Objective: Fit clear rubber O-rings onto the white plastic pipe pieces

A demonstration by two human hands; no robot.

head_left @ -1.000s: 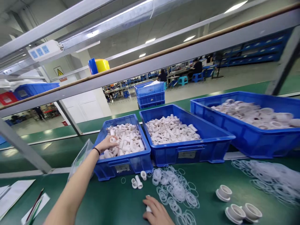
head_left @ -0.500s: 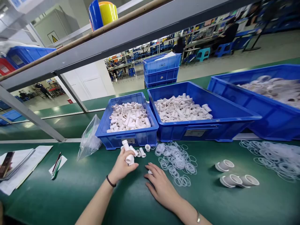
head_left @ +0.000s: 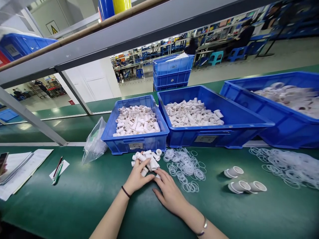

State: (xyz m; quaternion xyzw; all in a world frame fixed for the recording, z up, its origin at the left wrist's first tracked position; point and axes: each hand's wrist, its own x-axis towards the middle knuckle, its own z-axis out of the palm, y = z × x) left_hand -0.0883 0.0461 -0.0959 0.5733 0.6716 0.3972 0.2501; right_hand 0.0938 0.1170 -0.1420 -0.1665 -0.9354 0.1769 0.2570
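A small pile of white plastic pipe fittings (head_left: 154, 164) lies on the green table in front of the left blue bin. My left hand (head_left: 137, 177) is over the pile's near side, fingers apart and touching the fittings. Close by on the right, my right hand (head_left: 170, 192) rests low on the table with its fingers stretched out. A small white piece (head_left: 158, 176) shows at its fingertips, mostly hidden. Just beyond that hand spreads a heap of thin clear rings (head_left: 185, 167).
Blue bins of white fittings, one on the left (head_left: 136, 147), one in the middle (head_left: 216, 132) and one on the right (head_left: 281, 122), line the back. Three larger grey-white fittings (head_left: 243, 187) and more clear rings (head_left: 286, 166) lie right. A plastic bag (head_left: 96, 142), pens (head_left: 57, 171) and papers (head_left: 32, 169) lie left.
My left hand has lowered to the right and let go of its handful of fittings onto the pile. The right hand stays nearly in place. The view has shifted slightly.
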